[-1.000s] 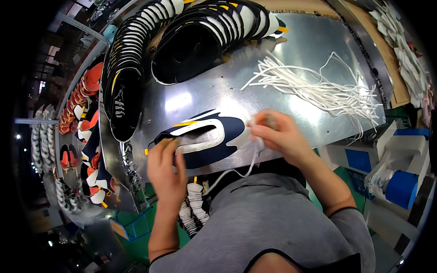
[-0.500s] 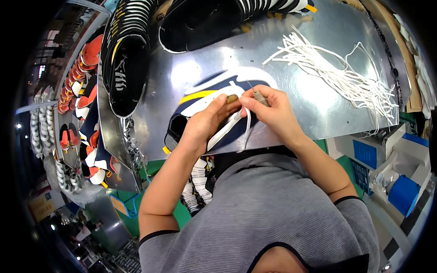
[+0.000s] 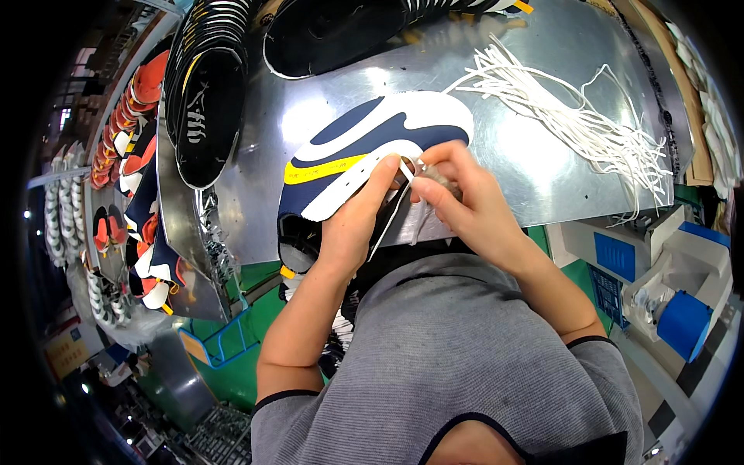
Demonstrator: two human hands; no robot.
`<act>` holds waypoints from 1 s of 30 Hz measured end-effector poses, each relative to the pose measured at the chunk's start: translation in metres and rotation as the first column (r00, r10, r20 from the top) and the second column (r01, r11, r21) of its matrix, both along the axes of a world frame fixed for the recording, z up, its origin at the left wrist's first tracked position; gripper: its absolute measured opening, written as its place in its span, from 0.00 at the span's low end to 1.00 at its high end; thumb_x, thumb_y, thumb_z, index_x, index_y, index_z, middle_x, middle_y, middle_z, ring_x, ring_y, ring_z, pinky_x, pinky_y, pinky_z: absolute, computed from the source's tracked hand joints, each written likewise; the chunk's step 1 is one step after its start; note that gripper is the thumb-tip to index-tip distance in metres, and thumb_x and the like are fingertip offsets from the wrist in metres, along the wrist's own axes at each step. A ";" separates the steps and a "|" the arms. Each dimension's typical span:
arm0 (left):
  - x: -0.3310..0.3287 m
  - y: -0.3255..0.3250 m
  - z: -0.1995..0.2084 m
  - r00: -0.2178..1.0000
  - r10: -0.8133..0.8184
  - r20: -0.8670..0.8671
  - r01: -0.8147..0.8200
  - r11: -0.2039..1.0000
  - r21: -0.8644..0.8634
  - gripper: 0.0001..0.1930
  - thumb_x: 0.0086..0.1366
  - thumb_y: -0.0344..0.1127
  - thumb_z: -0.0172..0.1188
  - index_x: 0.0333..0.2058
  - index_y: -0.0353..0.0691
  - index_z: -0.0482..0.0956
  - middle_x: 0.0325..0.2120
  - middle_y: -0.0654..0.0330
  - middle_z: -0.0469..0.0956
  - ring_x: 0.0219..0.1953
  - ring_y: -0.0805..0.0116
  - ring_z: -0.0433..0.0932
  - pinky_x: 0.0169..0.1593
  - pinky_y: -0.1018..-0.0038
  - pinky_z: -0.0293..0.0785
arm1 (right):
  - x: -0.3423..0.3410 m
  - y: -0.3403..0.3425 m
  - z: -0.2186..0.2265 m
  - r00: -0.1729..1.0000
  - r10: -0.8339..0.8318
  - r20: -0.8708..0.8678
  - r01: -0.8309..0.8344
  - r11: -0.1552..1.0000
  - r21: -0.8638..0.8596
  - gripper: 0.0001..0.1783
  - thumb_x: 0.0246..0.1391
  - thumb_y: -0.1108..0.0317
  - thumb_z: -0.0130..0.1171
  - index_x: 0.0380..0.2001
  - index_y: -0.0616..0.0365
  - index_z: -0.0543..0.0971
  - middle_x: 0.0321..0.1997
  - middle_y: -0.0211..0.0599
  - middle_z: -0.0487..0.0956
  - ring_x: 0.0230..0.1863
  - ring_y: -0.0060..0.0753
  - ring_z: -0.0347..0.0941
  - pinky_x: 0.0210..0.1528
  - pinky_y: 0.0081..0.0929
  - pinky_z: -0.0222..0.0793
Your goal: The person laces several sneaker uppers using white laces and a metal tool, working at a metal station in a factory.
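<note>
A navy, white and yellow shoe upper (image 3: 434, 112) lies tilted at the near edge of the metal table. My left hand (image 3: 358, 221) is closed around its eyelet strip, the thumb on the white facing and the fingers inside the opening. A white shoelace (image 3: 393, 211) runs from the eyelets at the toe end and hangs down between my hands. My right hand (image 3: 465, 190) pinches the lace close to the eyelets with thumb and forefinger. A small tan-handled tool (image 3: 440, 180) sits blurred in the right palm; its tip cannot be made out.
A bundle of white shoelaces (image 3: 558, 116) lies on the table's right side. Nested black shoe uppers (image 3: 208, 116) stand at the left, and another row (image 3: 333, 39) lies along the far side. Orange and white uppers (image 3: 147, 232) hang beyond the left edge. A white and blue machine (image 3: 659, 287) stands at the right.
The shoe upper has tipped up, so its navy and white side faces me more. My right fingers now pinch the lace at the eyelets; the tool's thin metal tip no longer shows.
</note>
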State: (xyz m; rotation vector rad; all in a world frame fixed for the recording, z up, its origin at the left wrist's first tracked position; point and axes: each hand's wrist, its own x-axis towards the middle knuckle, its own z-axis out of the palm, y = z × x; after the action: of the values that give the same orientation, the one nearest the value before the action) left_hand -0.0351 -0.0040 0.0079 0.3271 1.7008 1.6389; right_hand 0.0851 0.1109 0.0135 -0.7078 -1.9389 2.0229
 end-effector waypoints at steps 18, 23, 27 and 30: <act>0.006 -0.003 -0.003 0.973 -0.123 -0.195 0.109 0.991 -0.080 0.11 0.70 0.35 0.56 0.40 0.33 0.82 0.35 0.61 0.82 0.38 0.74 0.78 0.45 0.76 0.72 | 0.013 0.016 -0.010 0.998 0.019 -0.067 -0.021 0.999 -0.040 0.07 0.63 0.72 0.53 0.40 0.65 0.74 0.33 0.35 0.84 0.22 0.17 0.70 0.25 0.18 0.68; 0.007 -0.006 0.003 0.985 -0.105 -0.141 0.094 0.992 -0.081 0.11 0.69 0.35 0.58 0.42 0.33 0.82 0.37 0.61 0.83 0.38 0.75 0.78 0.44 0.78 0.73 | 0.014 0.015 -0.007 0.998 0.033 -0.058 -0.035 0.999 -0.029 0.06 0.64 0.73 0.54 0.42 0.63 0.74 0.35 0.36 0.85 0.23 0.13 0.68 0.26 0.13 0.66; 0.010 -0.004 0.003 0.972 -0.136 -0.193 0.131 0.991 -0.036 0.12 0.70 0.34 0.58 0.47 0.33 0.82 0.40 0.61 0.83 0.42 0.74 0.80 0.46 0.76 0.75 | 0.013 0.016 -0.008 0.999 0.044 -0.011 -0.044 0.999 0.004 0.06 0.63 0.73 0.56 0.41 0.63 0.75 0.34 0.34 0.85 0.23 0.12 0.69 0.26 0.14 0.66; 0.019 -0.007 -0.001 0.916 -0.184 -0.357 0.130 0.977 -0.170 0.13 0.69 0.33 0.59 0.48 0.32 0.81 0.42 0.57 0.83 0.43 0.69 0.81 0.48 0.72 0.76 | 0.015 0.012 -0.018 0.997 -0.036 -0.072 0.055 0.959 0.277 0.07 0.63 0.72 0.54 0.42 0.62 0.73 0.32 0.40 0.84 0.24 0.26 0.77 0.27 0.25 0.71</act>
State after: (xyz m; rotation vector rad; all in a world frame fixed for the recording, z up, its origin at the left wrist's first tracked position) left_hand -0.0163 -0.0113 0.0072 0.7237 2.0001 1.3889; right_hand 0.0996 0.1234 -0.0047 -0.6017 -2.0906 1.6758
